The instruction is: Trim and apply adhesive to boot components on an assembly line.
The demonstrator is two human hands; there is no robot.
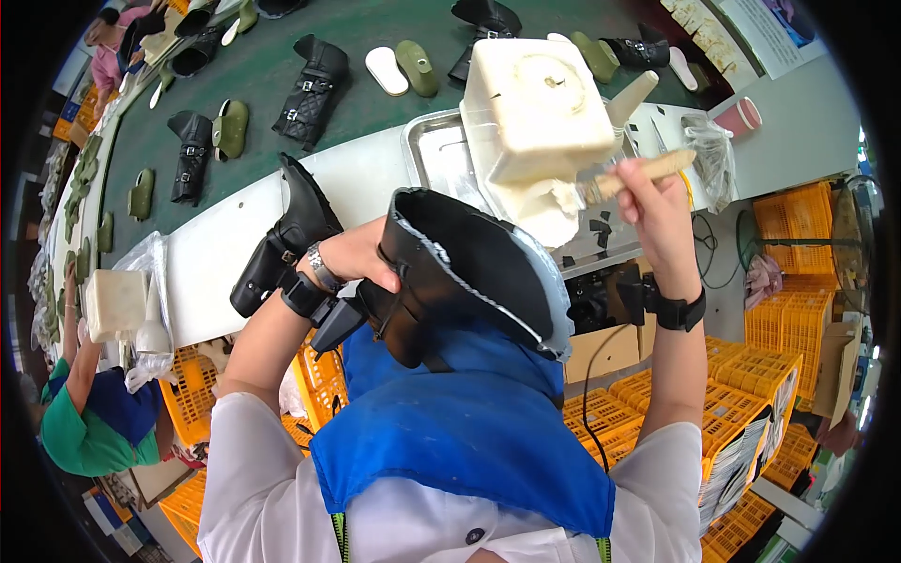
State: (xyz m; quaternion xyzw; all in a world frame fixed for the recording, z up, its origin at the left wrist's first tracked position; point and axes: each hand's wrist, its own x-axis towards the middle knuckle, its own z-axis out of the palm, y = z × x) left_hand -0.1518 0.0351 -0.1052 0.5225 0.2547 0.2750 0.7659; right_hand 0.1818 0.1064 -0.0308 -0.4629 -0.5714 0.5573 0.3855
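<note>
My left hand is closed on a black boot upper, its wide opening facing up and a whitish coating along its edge. In my right hand is a brush with a pale wooden handle. The brush's bristle end is at the lip of a white plastic container, beside a thick white crust; the exact contact is hard to make out. The container rests in a metal tray. Another black boot upper lies on the white bench by my left wrist.
Black boot uppers, green soles and white insoles lie on the green belt ahead. Yellow crates are stacked at right. A co-worker in green works at left, near another white container.
</note>
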